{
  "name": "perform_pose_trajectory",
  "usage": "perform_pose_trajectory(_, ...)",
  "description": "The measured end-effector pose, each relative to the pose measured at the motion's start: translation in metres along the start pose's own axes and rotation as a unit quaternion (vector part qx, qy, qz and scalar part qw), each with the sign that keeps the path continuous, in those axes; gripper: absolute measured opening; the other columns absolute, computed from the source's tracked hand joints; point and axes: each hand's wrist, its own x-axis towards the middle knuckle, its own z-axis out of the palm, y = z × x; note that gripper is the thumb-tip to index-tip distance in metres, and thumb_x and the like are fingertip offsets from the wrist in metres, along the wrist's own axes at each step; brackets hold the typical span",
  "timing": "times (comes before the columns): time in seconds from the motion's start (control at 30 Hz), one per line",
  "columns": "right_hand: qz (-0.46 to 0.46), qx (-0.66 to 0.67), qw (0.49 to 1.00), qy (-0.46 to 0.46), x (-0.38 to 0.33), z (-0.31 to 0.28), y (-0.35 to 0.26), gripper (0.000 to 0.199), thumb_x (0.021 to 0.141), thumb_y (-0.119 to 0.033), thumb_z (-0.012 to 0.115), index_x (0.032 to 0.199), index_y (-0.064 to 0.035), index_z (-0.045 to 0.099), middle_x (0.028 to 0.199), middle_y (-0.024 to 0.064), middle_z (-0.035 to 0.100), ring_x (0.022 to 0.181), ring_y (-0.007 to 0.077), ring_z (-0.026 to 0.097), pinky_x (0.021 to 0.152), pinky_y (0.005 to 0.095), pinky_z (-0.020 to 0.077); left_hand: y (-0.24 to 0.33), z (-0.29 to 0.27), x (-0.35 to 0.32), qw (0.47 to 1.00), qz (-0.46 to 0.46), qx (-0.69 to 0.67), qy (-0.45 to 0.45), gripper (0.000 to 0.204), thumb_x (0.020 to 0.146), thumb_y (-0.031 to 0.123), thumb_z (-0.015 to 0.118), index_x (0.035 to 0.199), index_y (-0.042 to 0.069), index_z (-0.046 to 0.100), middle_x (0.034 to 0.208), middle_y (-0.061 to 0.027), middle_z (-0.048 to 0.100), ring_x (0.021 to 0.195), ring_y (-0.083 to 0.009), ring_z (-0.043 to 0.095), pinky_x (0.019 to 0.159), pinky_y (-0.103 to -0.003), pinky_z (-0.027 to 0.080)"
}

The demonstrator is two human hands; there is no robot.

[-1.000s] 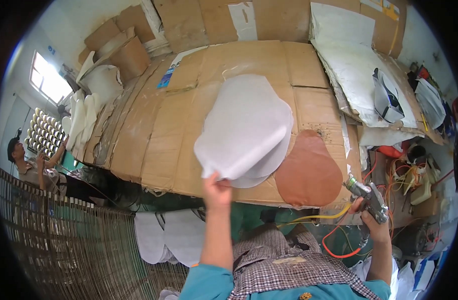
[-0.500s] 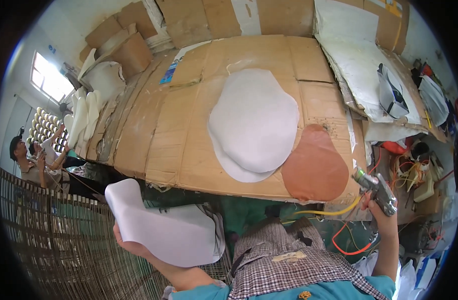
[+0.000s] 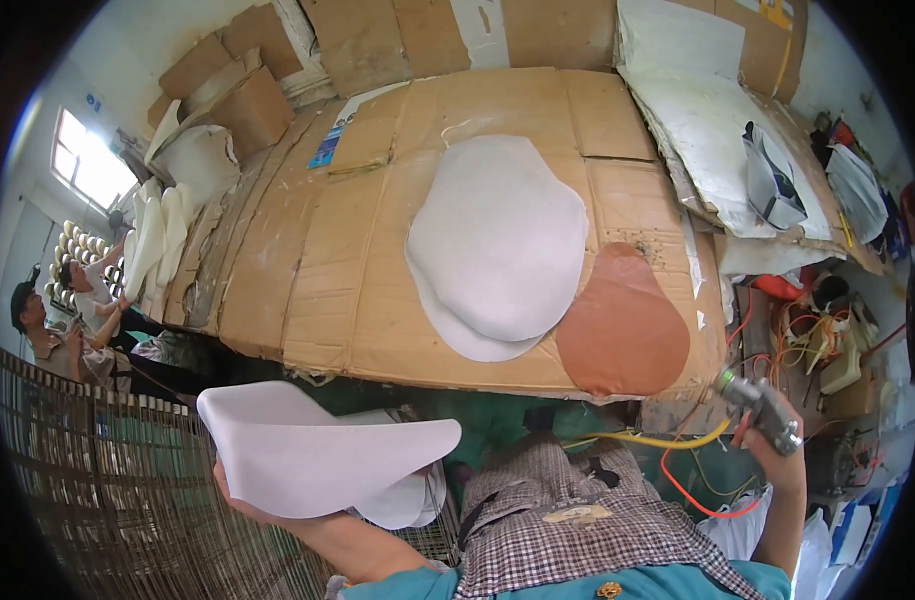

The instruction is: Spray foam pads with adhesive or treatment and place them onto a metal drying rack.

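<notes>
My left hand (image 3: pixel 241 502) is at the lower left, closed on the edge of a pale grey bendy sheet (image 3: pixel 312 470). The sheet folds over and hides most of my fingers. Beneath it, more grey sheets (image 3: pixel 409 500) rest by a wire rack. In my right hand (image 3: pixel 777 455), off the table's near right corner, is a metal spray gun (image 3: pixel 759 410) with its green-ringed nozzle turned toward the table. Lying on the cardboard-covered table (image 3: pixel 327 280) are overlapping rounded grey sheets (image 3: pixel 502 240) and, to their right, a brown pear-shaped piece (image 3: pixel 625 325).
A yellow hose (image 3: pixel 657 442) and an orange hose (image 3: pixel 692 500) hang near my right arm. Slatted racks (image 3: pixel 97 470) stand at the left. Two people (image 3: pixel 67 320) work beyond them. A white-covered bench (image 3: pixel 702 120) holds a grey bin-like object (image 3: pixel 772 180) at the right.
The grey sheet in my left hand has tilted and folded, its free end swinging up and right. My right hand has moved slightly down and right with the spray gun.
</notes>
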Motion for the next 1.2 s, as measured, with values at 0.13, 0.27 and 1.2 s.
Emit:
perform_pose_trajectory(0.13, 0.005, 0.046, 0.996, -0.078, -0.005, 0.021, 0.003, 0.051, 0.079, -0.007, 0.064, 0.125, 0.0014, 0.044, 0.08, 0.0053, 0.058, 0.07, 0.0128, 0.058, 0.064, 0.0281, 0.0508, 0.001, 0.0, 0.001, 1.0, 0.003, -0.006, -0.01, 0.055, 0.084, 0.035, 0.032, 0.121, -0.002, 0.05, 0.114, -0.0203, 0.055, 0.099, -0.0357, 0.057, 0.081, -0.05, 0.05)
perform_pose_trajectory(0.27, -0.04, 0.108, 0.993, 0.003, 0.021, 0.051, 0.004, 0.054, 0.079, -0.005, 0.063, 0.128, 0.0015, 0.04, 0.083, 0.0057, 0.058, 0.071, 0.0134, 0.058, 0.066, 0.0278, 0.0499, -0.009, 0.006, -0.002, 1.0, 0.004, -0.01, -0.021, 0.055, 0.084, 0.035, 0.032, 0.121, -0.002, 0.05, 0.115, -0.02, 0.055, 0.1, -0.0359, 0.057, 0.081, -0.05, 0.049)
perform_pose_trajectory(1.2, -0.058, 0.099, 0.993, -0.009, 0.043, 0.075, -0.005, 0.049, 0.079, -0.005, 0.062, 0.125, 0.0018, 0.044, 0.081, 0.0043, 0.056, 0.071, 0.0134, 0.057, 0.067, 0.0274, 0.0491, -0.015, 0.023, 0.004, 0.996, -0.068, -0.056, -0.007, 0.053, 0.081, 0.031, 0.038, 0.122, -0.002, 0.048, 0.111, -0.0177, 0.057, 0.097, -0.0364, 0.059, 0.08, -0.054, 0.049)
